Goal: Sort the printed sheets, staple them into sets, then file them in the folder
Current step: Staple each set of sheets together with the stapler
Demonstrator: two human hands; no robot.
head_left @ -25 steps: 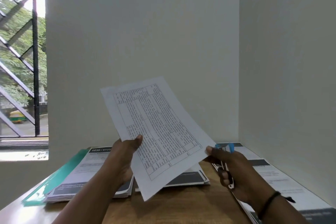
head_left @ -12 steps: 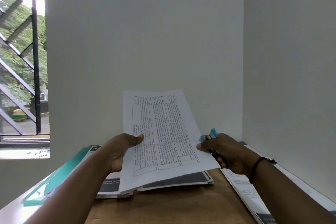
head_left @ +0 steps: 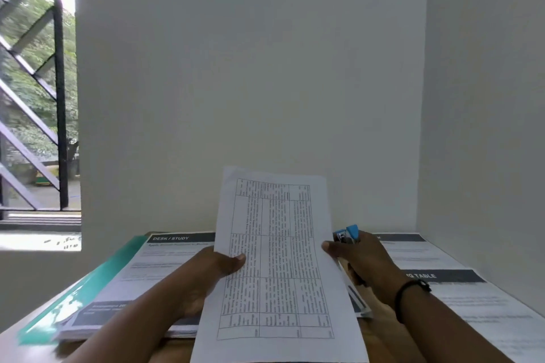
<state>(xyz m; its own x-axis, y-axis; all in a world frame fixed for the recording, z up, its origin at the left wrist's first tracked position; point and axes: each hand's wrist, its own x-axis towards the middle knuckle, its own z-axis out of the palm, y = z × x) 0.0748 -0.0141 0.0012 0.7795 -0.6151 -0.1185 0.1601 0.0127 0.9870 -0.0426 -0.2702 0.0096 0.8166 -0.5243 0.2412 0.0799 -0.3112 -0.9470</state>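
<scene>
Since half a second ago the printed sheet [head_left: 277, 268] has been swung upright and drawn nearer the camera. It is pinched at its left edge by the left hand [head_left: 206, 277] — thumb on the face — and touched at its right edge by the thumb of the right hand [head_left: 362, 265], whose fingers are curled round a blue stapler [head_left: 348, 235]. Stacked sheets [head_left: 165, 271] lie on a green folder [head_left: 79, 292] along the desk's left edge — more printed sheets [head_left: 460, 300] lie along its right edge.
</scene>
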